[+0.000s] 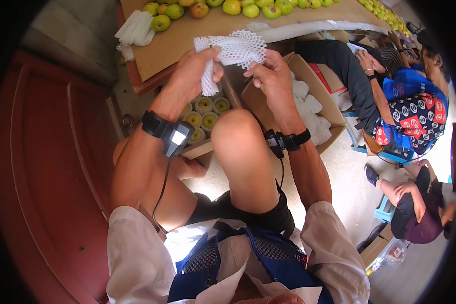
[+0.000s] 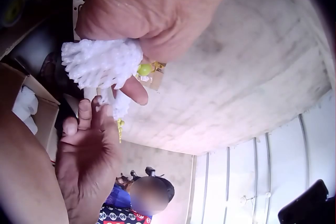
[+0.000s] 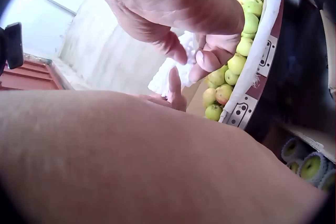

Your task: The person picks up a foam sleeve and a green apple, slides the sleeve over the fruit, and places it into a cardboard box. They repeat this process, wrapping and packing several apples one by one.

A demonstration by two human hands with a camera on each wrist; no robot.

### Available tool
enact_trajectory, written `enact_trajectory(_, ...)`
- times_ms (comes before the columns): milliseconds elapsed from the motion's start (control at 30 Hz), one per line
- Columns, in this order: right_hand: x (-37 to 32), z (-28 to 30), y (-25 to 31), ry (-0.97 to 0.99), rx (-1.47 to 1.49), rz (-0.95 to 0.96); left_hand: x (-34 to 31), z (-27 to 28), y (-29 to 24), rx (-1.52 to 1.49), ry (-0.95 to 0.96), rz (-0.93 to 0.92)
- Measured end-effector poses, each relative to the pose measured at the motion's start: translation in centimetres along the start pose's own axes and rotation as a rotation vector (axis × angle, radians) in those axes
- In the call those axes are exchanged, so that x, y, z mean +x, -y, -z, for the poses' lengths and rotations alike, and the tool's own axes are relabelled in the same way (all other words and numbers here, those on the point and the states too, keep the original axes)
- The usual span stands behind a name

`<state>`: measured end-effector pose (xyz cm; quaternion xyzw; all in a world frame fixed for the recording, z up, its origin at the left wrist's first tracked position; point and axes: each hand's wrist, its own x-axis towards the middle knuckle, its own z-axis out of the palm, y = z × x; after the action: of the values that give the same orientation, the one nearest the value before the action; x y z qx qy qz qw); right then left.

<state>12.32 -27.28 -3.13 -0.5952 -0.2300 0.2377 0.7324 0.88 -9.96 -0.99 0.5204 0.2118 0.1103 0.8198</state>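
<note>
White foam netting stretches between the two hands in the head view, above the knees. The left hand grips a folded length of foam net with its fingers curled round it. At the netting's other end, the right hand pinches the lower edge between thumb and fingers. From the left wrist, the ribbed netting hangs under the left hand, with the right hand below. In the right wrist view the right hand holds the white netting, partly hidden by fingers.
Green apples lie along a cardboard-covered table, beside a stack of foam nets. Net-wrapped apples fill a box below. Another box holds white foam pieces. Two seated people are at the right, a red door at the left.
</note>
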Motion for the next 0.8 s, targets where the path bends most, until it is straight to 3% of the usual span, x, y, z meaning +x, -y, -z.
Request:
enact_trajectory(400,0.1,2.8,-0.8,-0.148,-0.117,-0.006,0.1,0.7,-0.2,0.199,-0.059,-0.122)
enact_trajectory(500,0.5,3.0,-1.8,-0.213,-0.207,0.233,-0.1,0.0,-0.7,0.419,-0.108,-0.197)
enact_trajectory(600,0.2,2.1,-0.1,-0.173,-0.417,0.375,-0.3,-0.3,-0.4,0.645,-0.018,-0.341)
enact_trajectory(700,0.4,1.3,0.5,-0.095,-0.571,0.37,-1.8,-0.8,-1.0,0.933,0.093,-0.385)
enact_trajectory(800,1.0,1.4,-0.8,-0.002,-0.453,0.29,-0.7,0.1,0.4,1.21,0.126,-0.813)
